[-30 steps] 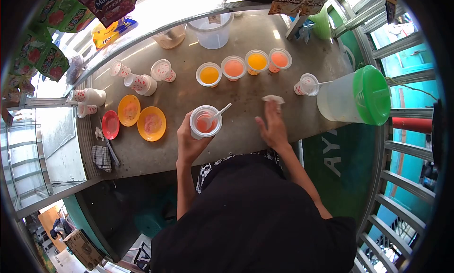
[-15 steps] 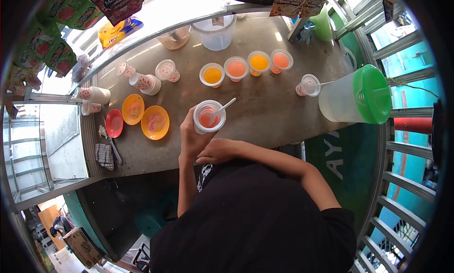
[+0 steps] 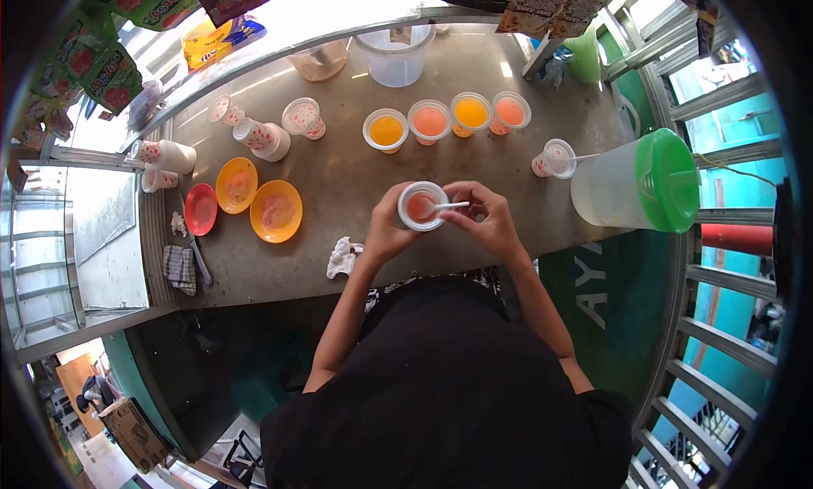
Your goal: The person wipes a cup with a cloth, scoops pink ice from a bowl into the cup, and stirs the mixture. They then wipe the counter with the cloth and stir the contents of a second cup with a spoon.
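Note:
My left hand [image 3: 388, 228] is wrapped around a clear plastic cup [image 3: 410, 224] with a pinkish-red drink inside. A white spoon [image 3: 453, 205] leans in the cup, its handle sticking out to the right. Thumb and fingers of my right hand [image 3: 487, 222] close on the spoon's handle beside the cup's rim. Beyond my hands stand filled cups in a row, with an orange drink [image 3: 387, 132] at the left end and a pink drink [image 3: 429, 121] beside it. A crumpled white tissue or cloth [image 3: 344, 258] lies left of my left forearm.
Yellow plates [image 3: 292, 231] and a red plate [image 3: 201, 209] lie at left, near a knife [image 3: 201, 262] and checked cloth [image 3: 179, 273]. Stacked cups [image 3: 271, 144] are behind. A green-lidded container [image 3: 605, 180] and a cup with a spoon [image 3: 546, 163] stand right.
My right hand has come up from against my body to the spoon. The cup has shifted right in my left hand. The crumpled white tissue or cloth has come into view.

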`<state>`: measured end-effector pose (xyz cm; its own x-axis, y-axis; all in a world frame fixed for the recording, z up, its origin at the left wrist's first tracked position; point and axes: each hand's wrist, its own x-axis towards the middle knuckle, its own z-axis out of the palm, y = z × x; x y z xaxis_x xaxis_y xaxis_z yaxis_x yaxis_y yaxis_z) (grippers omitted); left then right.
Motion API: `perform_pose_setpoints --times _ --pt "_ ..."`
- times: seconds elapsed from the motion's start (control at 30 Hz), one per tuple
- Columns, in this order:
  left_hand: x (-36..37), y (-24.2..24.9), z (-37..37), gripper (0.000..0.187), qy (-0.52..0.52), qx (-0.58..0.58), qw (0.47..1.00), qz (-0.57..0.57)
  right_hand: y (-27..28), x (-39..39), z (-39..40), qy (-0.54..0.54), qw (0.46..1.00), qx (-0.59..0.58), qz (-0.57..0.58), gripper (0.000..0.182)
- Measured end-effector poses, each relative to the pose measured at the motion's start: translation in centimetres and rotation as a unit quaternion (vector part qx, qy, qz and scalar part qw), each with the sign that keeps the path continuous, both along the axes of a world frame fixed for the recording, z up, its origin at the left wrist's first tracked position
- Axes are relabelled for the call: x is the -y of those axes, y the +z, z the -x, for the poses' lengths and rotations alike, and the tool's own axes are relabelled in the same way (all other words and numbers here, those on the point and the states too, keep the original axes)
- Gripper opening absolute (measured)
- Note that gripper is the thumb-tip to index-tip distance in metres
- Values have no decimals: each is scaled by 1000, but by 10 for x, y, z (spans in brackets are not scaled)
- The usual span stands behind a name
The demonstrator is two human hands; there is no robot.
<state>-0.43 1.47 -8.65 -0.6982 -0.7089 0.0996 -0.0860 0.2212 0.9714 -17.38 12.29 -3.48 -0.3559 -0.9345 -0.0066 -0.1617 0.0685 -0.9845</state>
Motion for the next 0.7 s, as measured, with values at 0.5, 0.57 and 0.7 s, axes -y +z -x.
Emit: perform_pose_setpoints --times 0.5,0.57,0.7 --pt "-19 -29 21 50 6 -39 999 16 0 6 8 11 977 -201 72 8" --pt "-19 -30 20 51 3 -42 999 6 -2 8 8 15 975 -212 71 7" --pt "-17 -32 20 52 -4 -46 999 9 6 13 8 22 966 -236 98 7"
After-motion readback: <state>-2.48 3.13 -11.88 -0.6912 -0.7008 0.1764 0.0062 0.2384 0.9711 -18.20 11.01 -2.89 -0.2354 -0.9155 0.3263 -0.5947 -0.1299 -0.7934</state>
